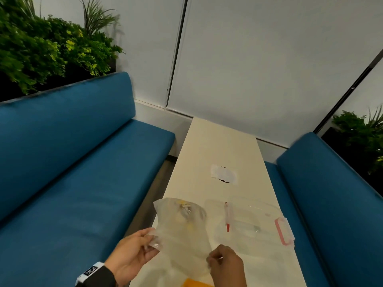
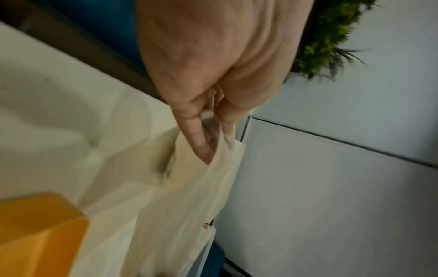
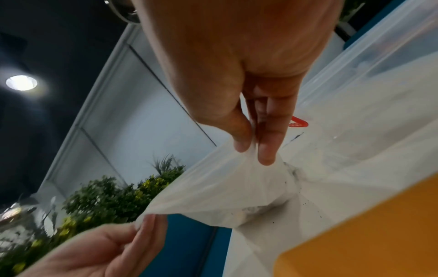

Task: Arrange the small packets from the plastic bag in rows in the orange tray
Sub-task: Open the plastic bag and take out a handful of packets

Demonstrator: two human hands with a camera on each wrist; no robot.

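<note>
The bag, a clear plastic one, is held above the near end of the table by both hands, well apart, each gripping one side of its mouth. The left hand pinches the left edge between thumb and fingers; the left wrist view shows that pinch close up, with the film bunched between the fingertips. The right hand pinches the right edge, and only the right wrist view shows how: thumb and forefinger pressed together on a fold of film, the bag stretched taut across to the left hand. From the head view small packets, some yellow, show dimly through the far end of the bag; the wrist views show only blurred dark specks inside. The tray is a sliver of orange at the bottom edge of the head view, just below the bag, but the wrist views show it as a broad orange wall beside the bag. Beyond the bag lie a clear box with a pink clip and a red pen. Blue benches flank the table, with plants behind.
</note>
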